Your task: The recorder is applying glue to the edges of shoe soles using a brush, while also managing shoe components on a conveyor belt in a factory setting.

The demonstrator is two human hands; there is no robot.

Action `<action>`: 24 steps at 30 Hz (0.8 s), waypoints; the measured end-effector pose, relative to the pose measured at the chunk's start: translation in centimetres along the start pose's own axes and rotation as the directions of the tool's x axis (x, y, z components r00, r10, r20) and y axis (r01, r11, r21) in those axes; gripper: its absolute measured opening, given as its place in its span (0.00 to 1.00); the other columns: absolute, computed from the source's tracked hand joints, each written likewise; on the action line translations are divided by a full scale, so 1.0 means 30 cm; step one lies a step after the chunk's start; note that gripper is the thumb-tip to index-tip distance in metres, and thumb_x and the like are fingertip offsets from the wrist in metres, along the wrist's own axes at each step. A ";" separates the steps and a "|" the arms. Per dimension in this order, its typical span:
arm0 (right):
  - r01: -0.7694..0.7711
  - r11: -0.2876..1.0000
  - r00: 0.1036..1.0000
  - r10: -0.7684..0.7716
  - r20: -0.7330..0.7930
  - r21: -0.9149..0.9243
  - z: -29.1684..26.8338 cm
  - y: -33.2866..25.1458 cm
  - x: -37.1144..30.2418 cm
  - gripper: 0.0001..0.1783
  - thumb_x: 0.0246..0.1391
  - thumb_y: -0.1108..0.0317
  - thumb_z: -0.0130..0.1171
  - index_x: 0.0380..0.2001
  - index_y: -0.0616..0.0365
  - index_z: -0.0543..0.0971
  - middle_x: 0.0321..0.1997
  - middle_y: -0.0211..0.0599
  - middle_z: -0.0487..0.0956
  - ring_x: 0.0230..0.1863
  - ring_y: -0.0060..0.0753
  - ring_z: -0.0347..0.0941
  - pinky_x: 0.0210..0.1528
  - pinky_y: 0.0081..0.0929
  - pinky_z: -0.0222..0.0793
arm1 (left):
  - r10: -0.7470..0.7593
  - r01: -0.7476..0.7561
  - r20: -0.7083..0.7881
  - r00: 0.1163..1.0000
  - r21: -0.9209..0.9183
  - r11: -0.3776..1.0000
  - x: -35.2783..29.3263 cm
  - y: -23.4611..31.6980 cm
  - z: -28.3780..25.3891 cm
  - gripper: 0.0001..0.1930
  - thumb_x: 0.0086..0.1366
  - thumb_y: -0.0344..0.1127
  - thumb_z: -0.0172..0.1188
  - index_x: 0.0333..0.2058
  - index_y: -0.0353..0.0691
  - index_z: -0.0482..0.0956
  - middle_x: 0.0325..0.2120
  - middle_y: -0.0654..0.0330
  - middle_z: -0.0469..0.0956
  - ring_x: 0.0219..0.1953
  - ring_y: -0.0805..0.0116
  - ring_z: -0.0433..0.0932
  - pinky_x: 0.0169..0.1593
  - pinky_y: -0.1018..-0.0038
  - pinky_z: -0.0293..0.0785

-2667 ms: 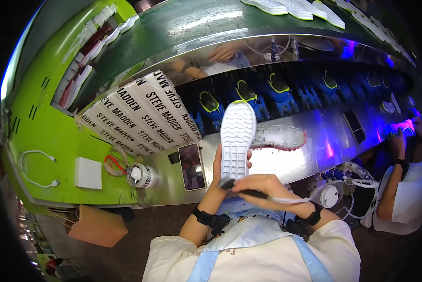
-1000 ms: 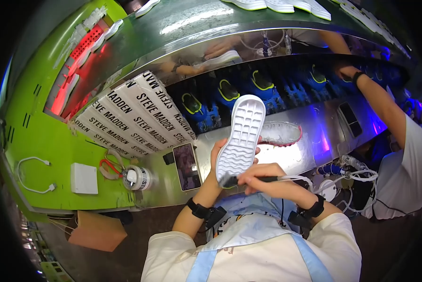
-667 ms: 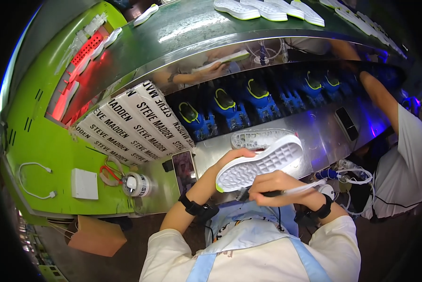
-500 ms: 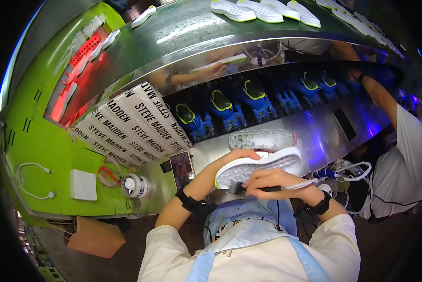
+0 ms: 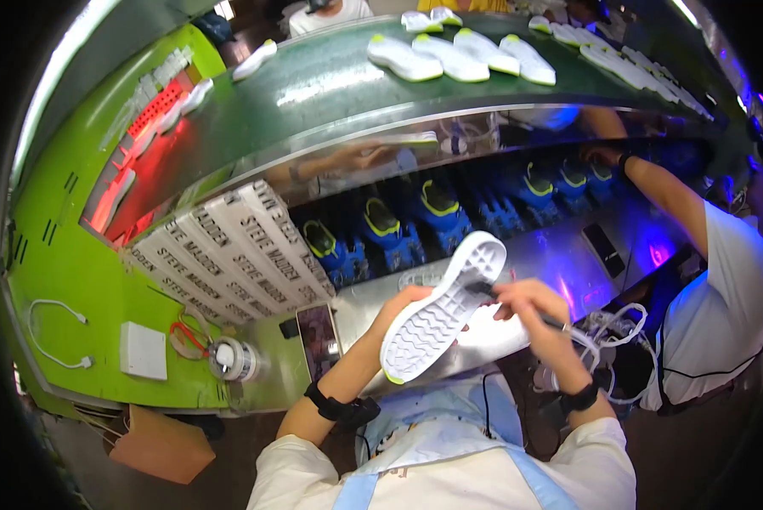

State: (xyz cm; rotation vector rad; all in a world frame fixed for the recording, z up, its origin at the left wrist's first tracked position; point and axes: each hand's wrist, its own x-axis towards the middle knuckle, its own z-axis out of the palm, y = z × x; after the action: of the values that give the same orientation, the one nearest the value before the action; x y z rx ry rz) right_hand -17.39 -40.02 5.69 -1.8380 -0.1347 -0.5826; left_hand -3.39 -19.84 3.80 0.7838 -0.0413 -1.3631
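In my left hand point(image 5: 392, 316) is a white shoe sole point(image 5: 428, 327), held by its left edge above the metal bench. Its hollow, grid-patterned side faces me, and the lime-green tip points down toward my apron. My right hand point(image 5: 536, 308) is closed around the handle of a dark-headed brush point(image 5: 482, 290), whose head rests at the sole's upper half. Behind the held sole, another sole point(image 5: 413, 279) lies on the bench, mostly hidden. A very bright white shape beneath my hands is too glaring to make out.
Blue holders point(image 5: 386, 229) with lime-rimmed pieces line the recess under the green conveyor point(image 5: 330, 72), which carries several soles. A printed white box point(image 5: 237, 251), a phone point(image 5: 318, 340) and a tape-wrapped jar point(image 5: 233, 361) stand left. Another person's arm point(image 5: 666, 191) reaches in at right.
The sole has turned from nearly level to a steep slant, its hollow side now facing me. My brush has moved from the lime tip to the far half. The view has shifted slightly.
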 end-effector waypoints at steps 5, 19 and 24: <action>0.176 0.862 0.977 -0.094 -0.191 0.475 0.015 -0.092 0.007 0.15 0.60 0.65 0.47 0.28 0.67 0.76 0.39 0.52 0.77 0.24 0.35 0.76 0.34 0.28 0.72 | 0.383 0.083 0.573 0.724 -0.624 0.777 -0.069 0.378 0.105 0.23 0.66 0.39 0.42 0.51 0.22 0.64 0.45 0.40 0.73 0.44 0.51 0.76 0.49 0.62 0.74; -0.236 0.792 0.831 0.464 -0.305 0.563 0.041 0.010 -0.065 0.15 0.48 0.81 0.54 0.42 0.65 0.73 0.40 0.43 0.77 0.36 0.28 0.74 0.38 0.24 0.72 | 0.934 0.221 0.290 0.211 0.916 -0.335 0.332 1.044 0.159 0.22 0.53 0.37 0.58 0.46 0.34 0.71 0.31 0.43 0.78 0.38 0.45 0.77 0.43 0.56 0.73; -0.282 0.754 0.867 0.465 -0.180 0.593 0.024 0.042 -0.100 0.15 0.49 0.79 0.54 0.42 0.67 0.72 0.34 0.39 0.76 0.30 0.25 0.72 0.34 0.21 0.69 | 0.837 -0.044 0.030 0.546 0.999 -0.007 0.095 1.092 0.047 0.19 0.51 0.50 0.62 0.32 0.39 0.78 0.24 0.57 0.77 0.30 0.65 0.79 0.30 0.68 0.75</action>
State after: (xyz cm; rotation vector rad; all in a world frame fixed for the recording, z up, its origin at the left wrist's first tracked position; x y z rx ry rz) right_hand -19.29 -39.23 3.07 -1.1370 0.2684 -0.4762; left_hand 24.64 -23.07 20.76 2.0979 -0.7100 -0.0286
